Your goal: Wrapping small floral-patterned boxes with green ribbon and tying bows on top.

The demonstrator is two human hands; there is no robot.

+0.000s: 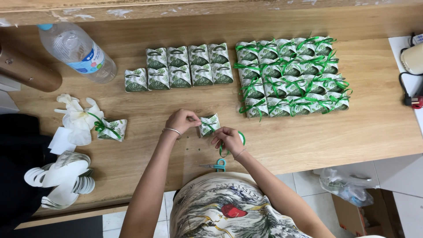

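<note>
A small green-and-white favour box (209,124) sits at the middle of the wooden surface (374,128), pinched between the left hand (181,121) and right hand (228,139). Behind it stand two rows of untied boxes (180,68), and to their right a block of ribbon-tied boxes (291,75); one more tied box (111,128) lies far left. The clear bottle (77,50) at the back left carries a blue-and-white label (90,59).

A single head-worn camera looks almost straight down from above the person's own chest onto a wooden bench (308,141), with the far edge of the bench at the top of the frame. It sits fairly near, so both forearms reach up from the bottom edge toward the middle. Tiled floor (374,172) shows at lower right.
</note>
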